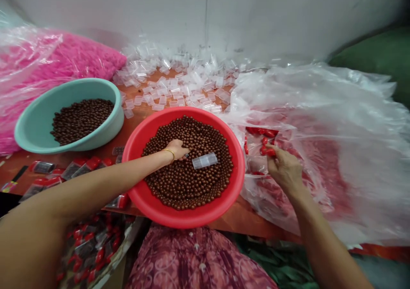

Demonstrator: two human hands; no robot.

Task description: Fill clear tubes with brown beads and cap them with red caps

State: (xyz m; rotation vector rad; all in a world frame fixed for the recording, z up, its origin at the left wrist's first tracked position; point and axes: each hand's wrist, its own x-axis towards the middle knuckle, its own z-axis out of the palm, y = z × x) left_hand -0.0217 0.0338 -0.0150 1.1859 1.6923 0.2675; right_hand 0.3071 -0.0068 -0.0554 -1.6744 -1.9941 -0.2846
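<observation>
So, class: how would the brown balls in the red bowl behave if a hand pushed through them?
The brown balls are round and loosely heaped, so they would probably roll aside and slip through fingers. The red bowl's raised rim should likely keep them in.

1. The left hand [177,149] has its fingertips buried among the brown beads [188,186].
2. The red caps [267,141] blur behind the clear plastic bag [336,122].
3. The pink bag [48,62] is cut off at the left edge.
</observation>
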